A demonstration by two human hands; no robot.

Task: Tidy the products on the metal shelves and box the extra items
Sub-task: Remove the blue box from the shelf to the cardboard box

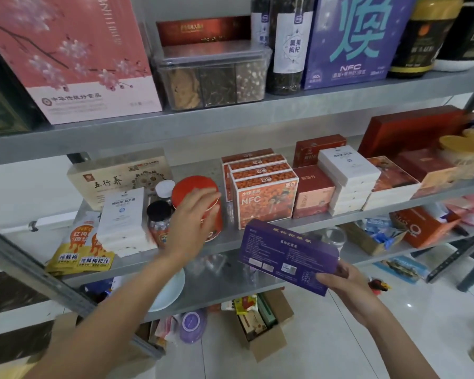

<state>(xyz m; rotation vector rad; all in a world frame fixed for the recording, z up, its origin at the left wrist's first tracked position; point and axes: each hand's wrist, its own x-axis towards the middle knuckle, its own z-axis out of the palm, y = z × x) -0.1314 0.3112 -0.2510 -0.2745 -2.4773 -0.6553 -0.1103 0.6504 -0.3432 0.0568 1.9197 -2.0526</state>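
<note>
My left hand (195, 214) grips a round red tin (192, 188) standing on the middle metal shelf (257, 236), fingers curled around its right side. My right hand (342, 280) holds a flat purple box (288, 253) by its near right end, tilted, in front of and below the shelf edge. Just right of the tin stands a row of orange NFC boxes (266, 198). To the tin's left stand a small dark-capped bottle (158, 220) and a white box (123, 214).
Red and white boxes (345, 176) fill the shelf's right side. Yellow sachets (80, 253) lie at its left front edge. The top shelf holds a pink box (74, 58), a clear container (211, 75) and jars. An open cardboard box (260, 324) sits on the tiled floor below.
</note>
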